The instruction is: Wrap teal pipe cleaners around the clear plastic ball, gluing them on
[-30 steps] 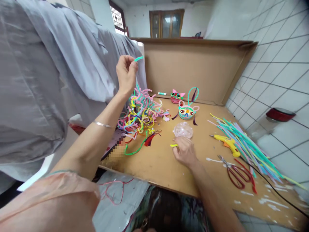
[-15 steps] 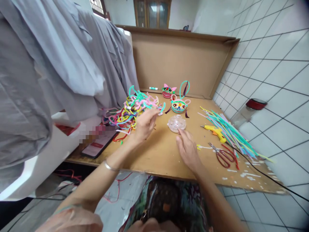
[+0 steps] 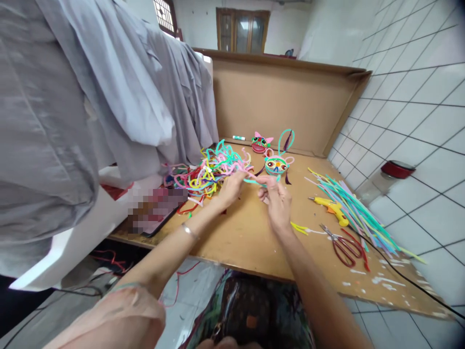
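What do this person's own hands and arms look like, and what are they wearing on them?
The left hand is ungloved, with a silver-coloured bangle around the forearm and a loose peach sleeve edged with a thin greenish trim. The right hand is ungloved too; no bracelet or sleeve shows on that arm.

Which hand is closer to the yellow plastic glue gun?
Right. The right hand is left of the yellow plastic glue gun in the picture, not touching it; the left hand is farther left, by the tangled pile of colourful fuzzy stems.
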### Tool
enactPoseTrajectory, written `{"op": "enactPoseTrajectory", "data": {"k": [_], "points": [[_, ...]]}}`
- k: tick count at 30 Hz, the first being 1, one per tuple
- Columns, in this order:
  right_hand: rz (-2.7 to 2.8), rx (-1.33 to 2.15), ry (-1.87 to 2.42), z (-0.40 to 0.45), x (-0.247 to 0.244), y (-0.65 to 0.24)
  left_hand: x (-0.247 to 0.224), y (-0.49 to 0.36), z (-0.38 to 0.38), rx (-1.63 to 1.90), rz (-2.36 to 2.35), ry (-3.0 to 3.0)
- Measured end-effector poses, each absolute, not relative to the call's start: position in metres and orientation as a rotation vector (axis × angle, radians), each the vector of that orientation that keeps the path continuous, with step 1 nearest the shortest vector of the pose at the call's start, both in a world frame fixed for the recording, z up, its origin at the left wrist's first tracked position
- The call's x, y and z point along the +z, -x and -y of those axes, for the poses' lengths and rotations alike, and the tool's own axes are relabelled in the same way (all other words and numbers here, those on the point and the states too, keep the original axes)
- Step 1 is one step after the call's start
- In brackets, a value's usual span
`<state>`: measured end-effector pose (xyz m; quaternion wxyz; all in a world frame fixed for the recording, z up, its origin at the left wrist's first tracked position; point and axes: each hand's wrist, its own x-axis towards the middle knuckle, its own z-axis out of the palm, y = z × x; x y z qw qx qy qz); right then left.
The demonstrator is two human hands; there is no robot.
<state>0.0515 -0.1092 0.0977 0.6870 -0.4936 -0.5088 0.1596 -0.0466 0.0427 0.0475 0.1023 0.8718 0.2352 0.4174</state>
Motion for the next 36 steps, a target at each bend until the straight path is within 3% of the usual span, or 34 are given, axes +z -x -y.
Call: {"op": "enactPoseTrajectory", "data": {"k": [4,13,21,30,36], "points": [[0.960,0.597,0.849,0.124,0.116,-0.051,0.049,0.050,-0.085,1.101,-0.979,-2.511],[1.000,0.249,0.658,0.191,0.170,-0.068,0.057,0.075,-0.120,1.012,-1.358,-2.398],[0.967,0.214,0.754,0.205,0.148,-0.083,0.079,0.078,-0.093,0.778,-1.320,-2.610],[0.930,0.108,0.748,0.214,0.142,-0.078,0.104,0.098,-0.050,0.812,-1.568,-2.642],[0.935,0.130,0.837,0.217,0.142,-0.071,0.132,0.095,-0.084,1.161,-1.811,-2.240]]}}
